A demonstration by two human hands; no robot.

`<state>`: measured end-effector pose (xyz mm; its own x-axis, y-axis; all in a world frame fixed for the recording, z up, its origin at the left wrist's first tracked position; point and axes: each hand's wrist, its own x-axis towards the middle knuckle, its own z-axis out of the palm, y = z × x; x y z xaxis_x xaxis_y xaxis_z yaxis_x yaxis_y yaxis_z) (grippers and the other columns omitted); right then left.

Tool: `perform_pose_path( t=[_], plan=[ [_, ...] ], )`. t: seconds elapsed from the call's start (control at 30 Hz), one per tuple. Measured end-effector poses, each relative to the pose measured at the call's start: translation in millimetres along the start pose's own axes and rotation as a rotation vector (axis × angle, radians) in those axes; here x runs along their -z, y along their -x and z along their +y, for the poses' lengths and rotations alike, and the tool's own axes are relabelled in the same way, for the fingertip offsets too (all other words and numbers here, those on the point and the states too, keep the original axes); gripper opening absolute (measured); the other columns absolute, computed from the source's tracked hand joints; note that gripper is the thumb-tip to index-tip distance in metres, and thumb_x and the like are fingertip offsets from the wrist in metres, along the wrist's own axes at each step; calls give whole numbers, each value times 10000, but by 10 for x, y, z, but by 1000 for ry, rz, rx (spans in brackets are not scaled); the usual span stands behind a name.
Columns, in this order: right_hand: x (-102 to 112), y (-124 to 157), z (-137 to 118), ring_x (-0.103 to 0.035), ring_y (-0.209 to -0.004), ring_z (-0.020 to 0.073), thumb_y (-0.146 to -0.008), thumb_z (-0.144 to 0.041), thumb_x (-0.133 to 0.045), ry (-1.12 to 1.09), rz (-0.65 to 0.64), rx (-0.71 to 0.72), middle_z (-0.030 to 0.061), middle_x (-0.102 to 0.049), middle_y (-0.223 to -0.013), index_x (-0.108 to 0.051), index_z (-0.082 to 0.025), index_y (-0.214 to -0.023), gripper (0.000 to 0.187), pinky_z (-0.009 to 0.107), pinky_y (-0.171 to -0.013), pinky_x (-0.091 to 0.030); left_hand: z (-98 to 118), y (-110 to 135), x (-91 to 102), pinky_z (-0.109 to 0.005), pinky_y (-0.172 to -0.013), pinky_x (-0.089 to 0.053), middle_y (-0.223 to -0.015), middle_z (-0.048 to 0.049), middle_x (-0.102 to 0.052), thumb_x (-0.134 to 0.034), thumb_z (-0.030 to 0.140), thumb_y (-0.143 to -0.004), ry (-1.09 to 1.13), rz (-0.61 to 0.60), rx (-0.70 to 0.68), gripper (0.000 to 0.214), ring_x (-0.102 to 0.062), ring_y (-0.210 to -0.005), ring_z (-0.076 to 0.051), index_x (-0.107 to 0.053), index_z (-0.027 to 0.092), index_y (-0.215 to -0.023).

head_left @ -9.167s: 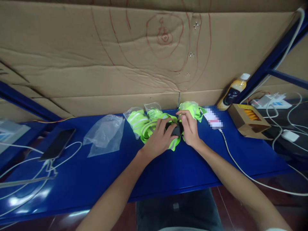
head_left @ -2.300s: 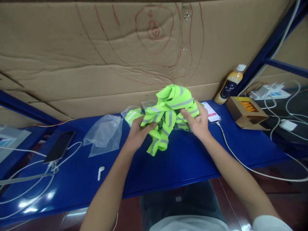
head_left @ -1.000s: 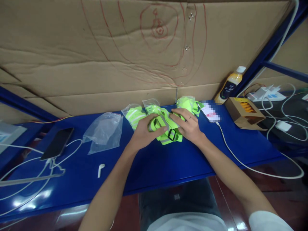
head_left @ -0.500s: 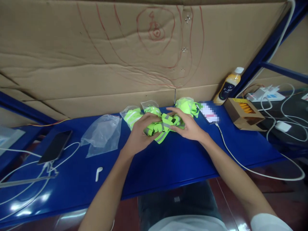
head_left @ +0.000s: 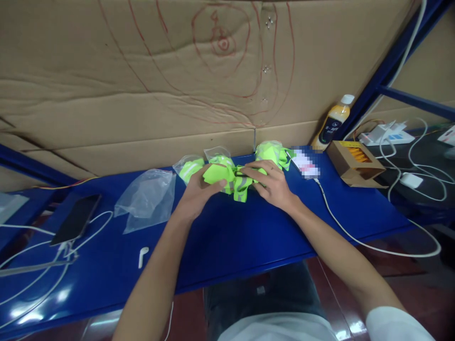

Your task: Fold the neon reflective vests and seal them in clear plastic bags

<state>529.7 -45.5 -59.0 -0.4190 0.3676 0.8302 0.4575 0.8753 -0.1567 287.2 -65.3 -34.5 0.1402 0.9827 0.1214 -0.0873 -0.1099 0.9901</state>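
Observation:
A neon yellow-green reflective vest with grey stripes is bunched between my hands over the blue table. My left hand grips its left side, thumb at the front and fingers hidden behind the cloth. Closed on the right side, with bent fingers across the top, is my right hand. Just behind lie similar bundles in clear bags: one at the left, one in the middle and one at the right.
A clear plastic bag lies flat to the left, near an earbud and a black phone with white cables. On the right are a charging phone, a juice bottle and an open cardboard box. Cardboard stands behind.
My right hand, spread apart half a second ago, has come down onto the vest. A flap of cloth now stands up by my left hand, and the vest is bunched differently. The view shifted slightly.

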Motion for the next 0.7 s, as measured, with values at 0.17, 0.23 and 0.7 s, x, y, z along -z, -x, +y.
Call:
perform_pose_path(
  t=[0.17,0.23,0.7],
  plan=[
    [-90,40,-20,-668,-1283,282,-1011,-123,-542,56,11,29,108,-723,-1314,-685,-288,-1365,416,525,-1063,-538,-23,16,-6,-316,-768,-553,-1037,-78,-735,-1035,438,-552,48,231,167,689,-693,-887,-211,-722,160,-1098],
    [-97,36,-26,-633,-1337,294,-991,-111,-529,52,-36,24,114,-684,-1393,-661,-295,-1400,467,556,-1092,-517,-64,2,7,-293,-781,-540,-1030,-58,-734,-1022,358,-584,15,190,82,601,-682,-890,-192,-753,170,-1087],
    [-12,-85,-78,-509,-1488,352,-902,-482,-786,-173,-110,-279,164,-565,-1569,-431,-270,-1590,803,603,-1228,-425,36,-4,98,-438,-1060,-562,-1221,-97,-778,-934,405,-785,-386,-56,-442,477,-723,-1155,-294,-758,231,-1192]
  ],
)
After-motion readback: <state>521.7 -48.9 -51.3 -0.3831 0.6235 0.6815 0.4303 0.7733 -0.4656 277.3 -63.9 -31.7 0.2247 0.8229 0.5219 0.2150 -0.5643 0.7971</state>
